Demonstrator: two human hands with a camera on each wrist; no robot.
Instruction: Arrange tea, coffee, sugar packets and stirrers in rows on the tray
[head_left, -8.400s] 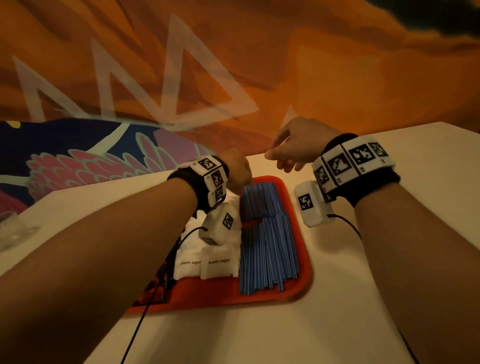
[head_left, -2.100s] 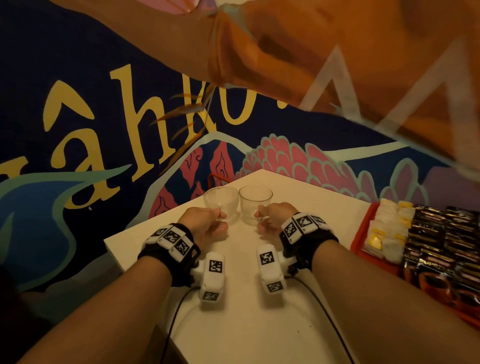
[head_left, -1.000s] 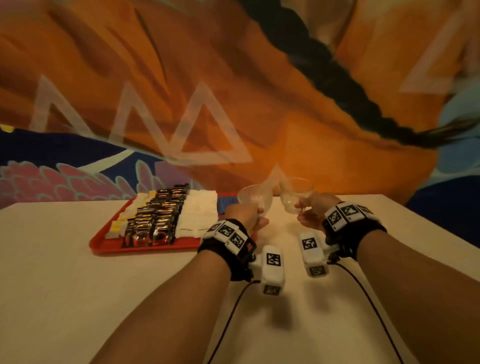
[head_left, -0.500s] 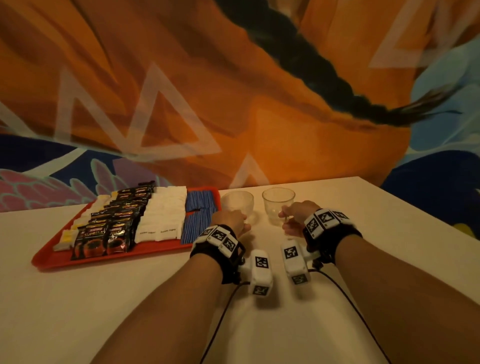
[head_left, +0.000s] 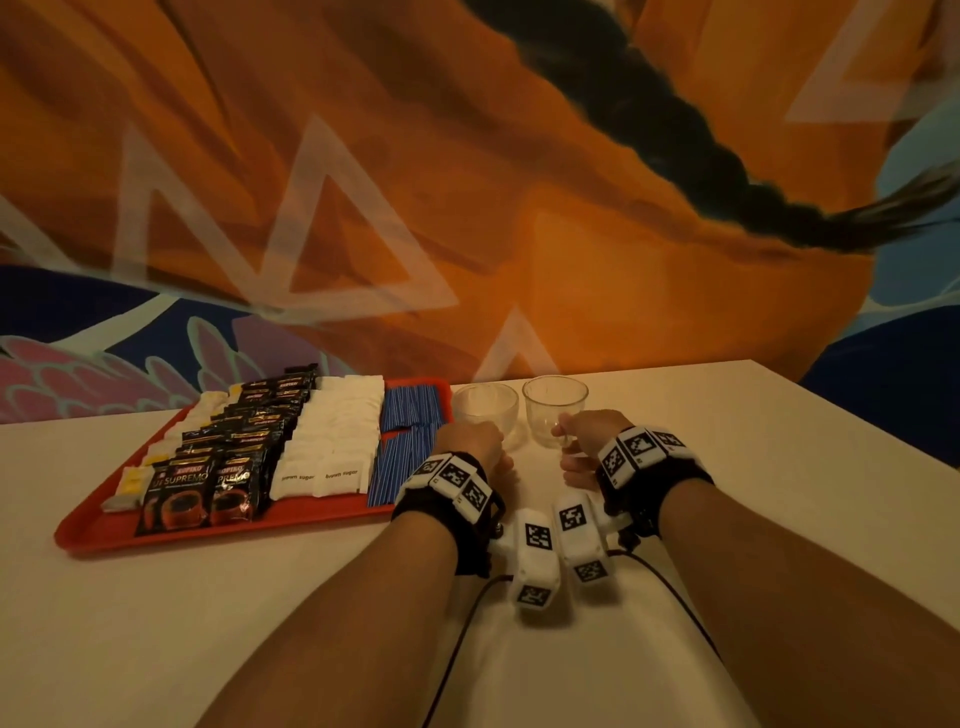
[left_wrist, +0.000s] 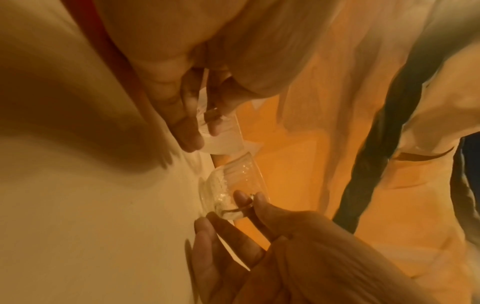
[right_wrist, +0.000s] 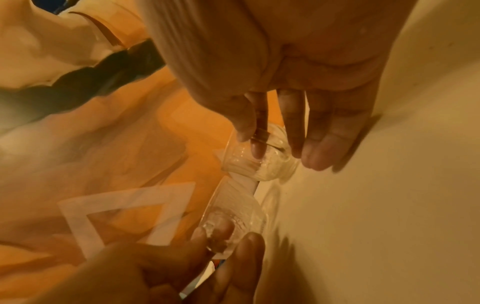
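Note:
A red tray (head_left: 260, 525) lies on the table at the left. On it, from left to right, run rows of tea bags (head_left: 171, 447), black coffee packets (head_left: 234, 452), white sugar packets (head_left: 337, 431) and blue stirrers (head_left: 408, 431). Just right of the tray two clear glass cups stand side by side. My left hand (head_left: 498, 447) pinches the handle of the left cup (head_left: 485, 410). My right hand (head_left: 563, 436) pinches the handle of the right cup (head_left: 553, 410). The right wrist view shows thumb and forefinger of the right hand (right_wrist: 252, 139) on the right cup (right_wrist: 267, 162).
The white table (head_left: 779, 467) ends at a painted wall just behind the tray and the cups. Its right edge slants off at the far right. Black cables (head_left: 467, 623) from the wrist cameras trail across the table toward me.
Both hands have carried the two cups from the table's far left corner to the right of the tray. A second ago they were in the air; now they stand on the table.

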